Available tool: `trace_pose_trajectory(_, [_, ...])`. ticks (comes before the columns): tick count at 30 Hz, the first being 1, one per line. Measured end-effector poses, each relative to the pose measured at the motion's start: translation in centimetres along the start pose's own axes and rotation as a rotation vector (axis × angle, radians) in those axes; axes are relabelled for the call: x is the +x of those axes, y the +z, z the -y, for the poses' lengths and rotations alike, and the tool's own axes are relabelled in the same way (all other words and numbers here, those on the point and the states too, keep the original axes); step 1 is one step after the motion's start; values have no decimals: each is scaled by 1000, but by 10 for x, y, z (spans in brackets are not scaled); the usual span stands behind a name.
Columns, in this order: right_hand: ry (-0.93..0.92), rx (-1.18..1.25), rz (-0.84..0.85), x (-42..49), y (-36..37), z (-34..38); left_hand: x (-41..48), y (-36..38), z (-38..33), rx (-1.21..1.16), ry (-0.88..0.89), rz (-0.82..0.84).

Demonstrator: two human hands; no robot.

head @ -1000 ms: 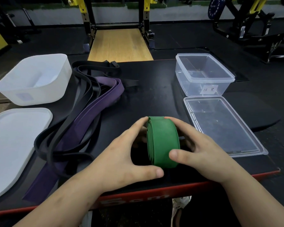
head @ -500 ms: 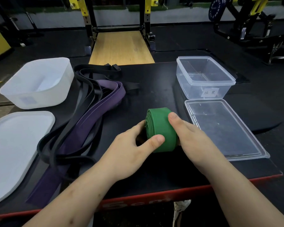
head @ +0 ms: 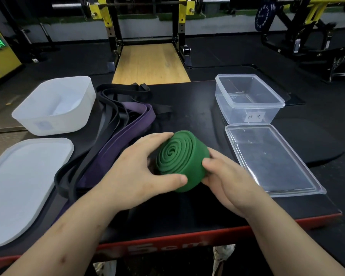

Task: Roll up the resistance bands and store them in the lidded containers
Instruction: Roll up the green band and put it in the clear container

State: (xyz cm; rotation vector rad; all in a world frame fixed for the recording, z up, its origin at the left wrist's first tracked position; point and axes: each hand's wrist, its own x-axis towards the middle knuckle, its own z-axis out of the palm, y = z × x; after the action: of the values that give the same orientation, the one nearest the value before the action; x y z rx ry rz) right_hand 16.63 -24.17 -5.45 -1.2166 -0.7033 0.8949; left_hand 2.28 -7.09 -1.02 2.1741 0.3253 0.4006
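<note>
Head view. Fingers (head: 157, 136) of left hand (head: 135, 176) curled over spiral face of green band (head: 179, 160). Right hand (head: 225, 180) cupping outer wrap, thumb pressed on. Coil fully wound, tilted; likely ready to store.

Just right of fingers: clear container (head: 247, 98), open, nothing inside, clear lid (head: 271, 162) flat in front.

Left of fingers: purple band (head: 116, 156) and black bands (head: 108, 116), unrolled, tangled. Farther left: white container (head: 56, 104) and white lid (head: 24, 186), apart.

Hidden: right fingertips behind coil, green band's loose end, any contact with table (head: 187, 108). Label unreadable, black band count unclear.

Green band (head: 184, 162), purple band (head: 116, 154).
</note>
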Motion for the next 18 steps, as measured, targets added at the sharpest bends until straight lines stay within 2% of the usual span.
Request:
trace_pose_trajectory(2, [25, -127, 54, -2, -4, 0, -1, -14, -5, 161, 18, 83])
trace_pose_trajectory(5, [74, -459, 71, -5, -2, 1, 0, -28, -10, 430, 54, 212])
trace_pose_trajectory(9, [86, -659, -25, -6, 1, 5, 6, -32, -10, 624, 58, 320])
trace_pose_trajectory(11, [67, -758, -19, -9, -2, 12, 7, -27, -9, 672, 60, 383])
trace_pose_trajectory(15, [72, -888, 177, -10, 3, 17, 8, -23, -5, 677, 88, 404])
trace_pose_trajectory(18, [60, -914, 197, 0, 11, 14, 10, -25, -1, 652, 118, 409])
